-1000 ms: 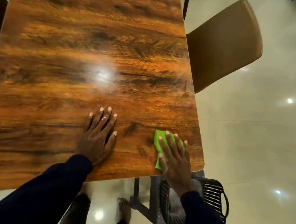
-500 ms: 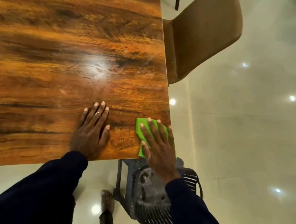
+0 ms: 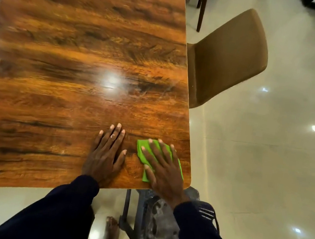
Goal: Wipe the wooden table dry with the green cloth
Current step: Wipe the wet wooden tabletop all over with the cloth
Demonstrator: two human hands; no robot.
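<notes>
Green cloth (image 3: pixel 141 144) lies under the right grip (image 3: pixel 165 171), fingers spread flat, on the wooden table (image 3: pixel 81 46).

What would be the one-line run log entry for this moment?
phase: wiping | right hand: pressed flat on small green cloth, near corner of glossy brown wooden table | left hand: flat on table, beside cloth, apart
</notes>
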